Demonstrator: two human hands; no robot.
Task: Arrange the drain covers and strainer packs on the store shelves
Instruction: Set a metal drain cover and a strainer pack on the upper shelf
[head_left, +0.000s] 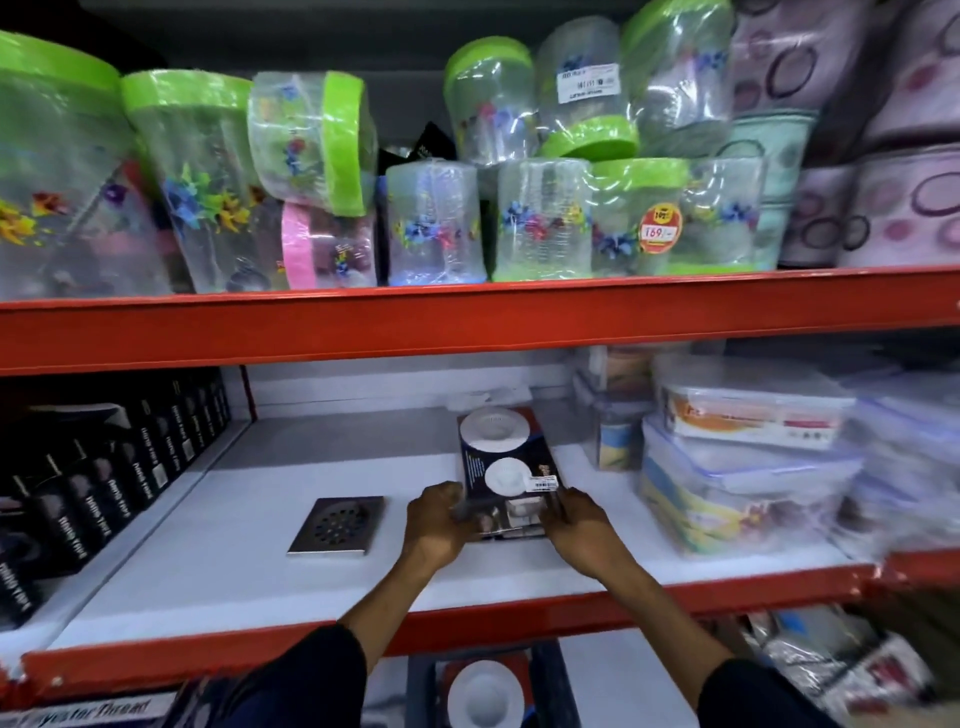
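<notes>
A dark strainer pack (506, 460) with two white round strainers on its face lies on the white middle shelf (249, 545). My left hand (435, 519) grips its near left edge and my right hand (576, 525) grips its near right edge. A square metal drain cover (338, 526) with a round perforated centre lies flat on the shelf, to the left of my left hand and apart from it. Below the shelf's red front rail, another strainer pack (485, 693) shows a white round strainer.
Black boxes (98, 483) line the shelf's left side. Stacked clear food containers (743, 457) crowd the right side. The upper shelf holds wrapped plastic jars with green lids (540, 218) and patterned fabric bundles (883, 202). A red rail (467, 623) edges the shelf front.
</notes>
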